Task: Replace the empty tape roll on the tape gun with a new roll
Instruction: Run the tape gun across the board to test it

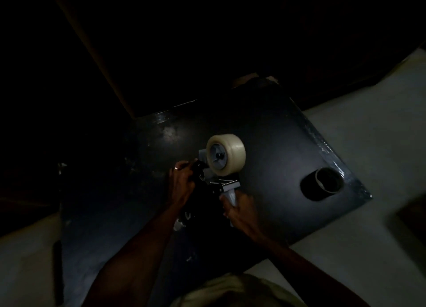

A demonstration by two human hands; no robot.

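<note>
A full roll of clear tape (230,151) sits on the hub of the grey tape gun (227,187), held above a dark table (276,134). My right hand (239,211) grips the gun's handle from below. My left hand (181,183) is closed on the gun's dark front end, to the left of the roll. The scene is very dim and the front parts of the gun are hard to make out. An empty cardboard tape core (327,182) lies on its side at the table's right corner.
The dark table stands on a pale floor (368,122) that shows to the right and lower left. A shiny wrap covers the table's right edge (322,143). The far background is black. A pale garment (235,290) fills the bottom middle.
</note>
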